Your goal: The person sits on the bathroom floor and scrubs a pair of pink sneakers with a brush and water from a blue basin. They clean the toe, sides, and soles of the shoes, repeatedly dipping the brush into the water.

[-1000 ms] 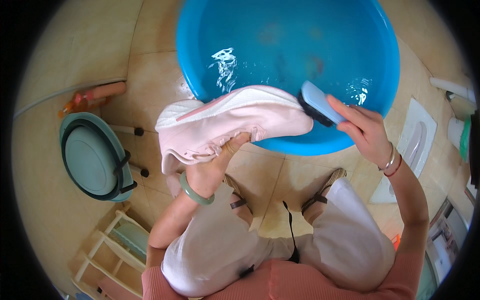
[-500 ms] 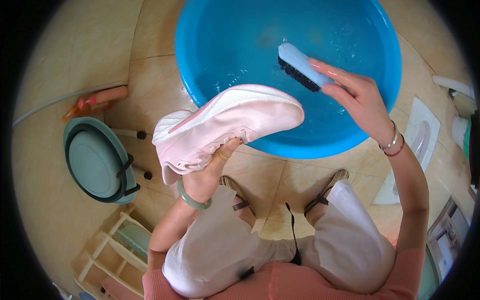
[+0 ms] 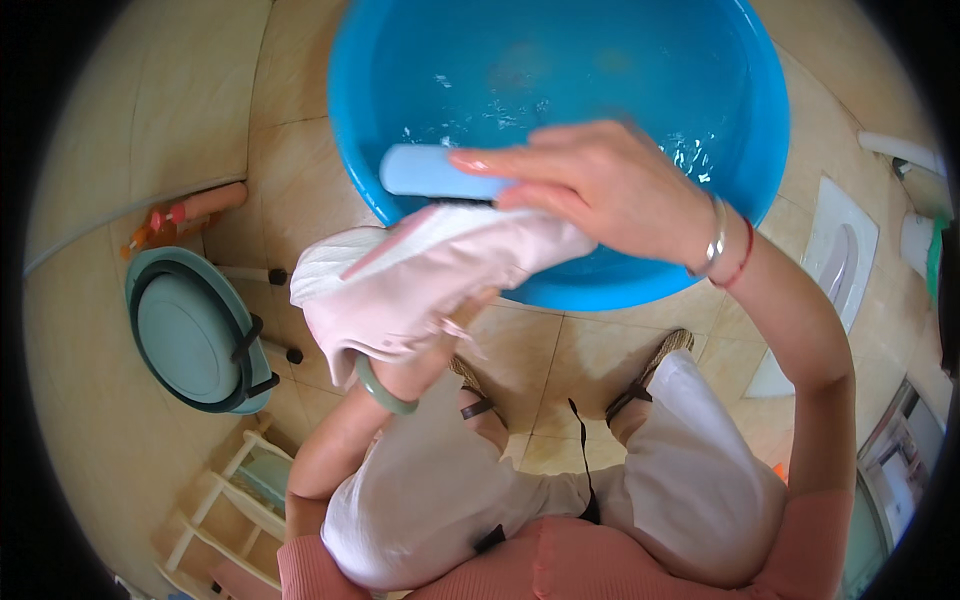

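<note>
Pink shoe [image 3: 430, 285]: left hand [image 3: 430, 355] tucked inside it from below, propping it over the blue basin [image 3: 560, 60] rim so drips fall in. Light-blue brush [image 3: 435, 172]: right hand [image 3: 600, 185] clamped around it, bristles down on the shoe's upper side.

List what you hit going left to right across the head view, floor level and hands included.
Teal basin on its side → pink shoe held on the left hand → light-blue brush → right hand gripping it, over the blue tub → white floor fixture.
</note>
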Demonstrator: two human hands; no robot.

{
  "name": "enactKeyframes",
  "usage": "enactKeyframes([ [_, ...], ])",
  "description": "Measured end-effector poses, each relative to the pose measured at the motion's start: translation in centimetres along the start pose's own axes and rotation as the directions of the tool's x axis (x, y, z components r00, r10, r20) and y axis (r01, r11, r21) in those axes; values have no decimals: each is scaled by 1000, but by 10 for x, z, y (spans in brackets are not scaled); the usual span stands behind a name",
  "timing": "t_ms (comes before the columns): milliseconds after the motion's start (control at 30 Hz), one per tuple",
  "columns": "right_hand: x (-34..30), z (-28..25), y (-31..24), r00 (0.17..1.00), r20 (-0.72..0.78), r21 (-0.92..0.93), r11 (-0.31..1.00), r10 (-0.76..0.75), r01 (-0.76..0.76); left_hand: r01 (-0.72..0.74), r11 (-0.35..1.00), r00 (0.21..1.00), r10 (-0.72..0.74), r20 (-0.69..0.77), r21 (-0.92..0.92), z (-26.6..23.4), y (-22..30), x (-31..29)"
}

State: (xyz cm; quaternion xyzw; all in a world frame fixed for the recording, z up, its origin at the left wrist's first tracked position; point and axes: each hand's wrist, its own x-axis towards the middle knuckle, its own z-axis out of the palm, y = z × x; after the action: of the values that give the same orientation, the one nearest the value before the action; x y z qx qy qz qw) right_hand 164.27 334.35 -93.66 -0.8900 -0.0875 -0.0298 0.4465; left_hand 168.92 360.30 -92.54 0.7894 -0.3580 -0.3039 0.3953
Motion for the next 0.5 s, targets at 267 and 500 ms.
enactKeyframes([
  [267, -44, -19, 51, 939, 38, -443, 848, 343, -292, 32, 992, 982, -9, 191, -118, -7, 15, -9],
  [500, -67, -45, -2, 982, 44, -78, 980, 185, -181, 164, 940, 963, -87, 255, -300, 0, 8, -8],
])
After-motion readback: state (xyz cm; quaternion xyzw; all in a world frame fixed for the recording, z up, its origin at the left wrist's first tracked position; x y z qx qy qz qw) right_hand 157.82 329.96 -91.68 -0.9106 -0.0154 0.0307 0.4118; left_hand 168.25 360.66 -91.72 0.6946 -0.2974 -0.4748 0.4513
